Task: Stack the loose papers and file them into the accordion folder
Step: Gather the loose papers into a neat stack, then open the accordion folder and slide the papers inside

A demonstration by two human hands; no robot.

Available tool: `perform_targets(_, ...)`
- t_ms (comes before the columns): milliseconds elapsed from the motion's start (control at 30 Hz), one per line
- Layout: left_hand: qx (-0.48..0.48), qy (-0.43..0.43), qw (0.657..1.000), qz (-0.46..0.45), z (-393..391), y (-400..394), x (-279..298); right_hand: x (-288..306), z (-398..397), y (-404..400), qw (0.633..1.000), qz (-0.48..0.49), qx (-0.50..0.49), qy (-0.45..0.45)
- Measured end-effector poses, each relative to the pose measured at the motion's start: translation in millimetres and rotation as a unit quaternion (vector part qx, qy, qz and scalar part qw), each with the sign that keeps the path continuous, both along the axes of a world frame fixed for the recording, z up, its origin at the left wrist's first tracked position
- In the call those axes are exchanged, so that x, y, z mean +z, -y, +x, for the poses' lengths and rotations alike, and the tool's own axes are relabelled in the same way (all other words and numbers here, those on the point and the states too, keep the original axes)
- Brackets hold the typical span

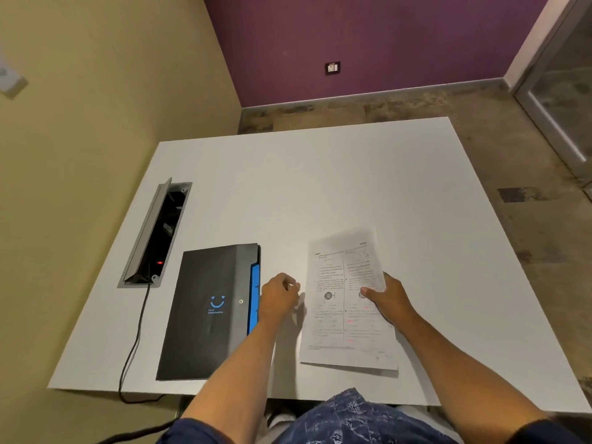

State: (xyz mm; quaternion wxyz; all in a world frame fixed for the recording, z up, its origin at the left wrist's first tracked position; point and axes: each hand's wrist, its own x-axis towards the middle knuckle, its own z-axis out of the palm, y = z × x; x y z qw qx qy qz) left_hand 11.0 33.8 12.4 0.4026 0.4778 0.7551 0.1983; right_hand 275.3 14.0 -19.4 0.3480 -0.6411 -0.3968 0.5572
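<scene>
Showing a white desk (320, 174) set against an olive wall, with a purple wall and mottled floor beyond. An open cable hatch (157, 232) was sunk in the desk, a black cord (134, 341) trailing off its near edge. The black accordion folder (205, 312) lay closed at left. The right hand (389, 301) pinched the papers (346, 302), thumb on top; their print was blurred. The left hand (278, 296), loosely curled, held nothing between folder and papers.
</scene>
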Motion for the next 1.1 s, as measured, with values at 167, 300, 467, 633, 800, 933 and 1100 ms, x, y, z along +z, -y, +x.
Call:
perform_targets(167,-0.004,-0.113,0.992,0.048,-22,8,-1,-9,-3,0,0.983,-0.077,0.000,0.164)
perform_targets(300,0.039,-0.143,0.987,0.057,-40,11,-1,0,-9,1,0.931,-0.162,-0.028,0.326)
perform_targets(467,0.053,-0.155,0.982,0.095,-61,16,-3,3,-36,-4,0.877,-0.091,-0.065,0.468)
perform_targets(633,0.036,-0.257,0.965,0.031,-80,15,-11,7,-90,-12,0.968,0.010,0.055,0.247)
perform_targets(800,-0.003,-0.352,0.935,-0.054,-91,21,-18,9,-153,-18,0.962,-0.109,0.247,0.029)
perform_targets(933,-0.014,-0.354,0.932,-0.075,-95,22,-23,7,-199,-28,0.902,-0.064,0.357,0.236)
perform_targets(1100,-0.027,-0.344,0.936,-0.072,-99,25,-29,5,-226,-34,0.880,-0.060,0.352,0.312)
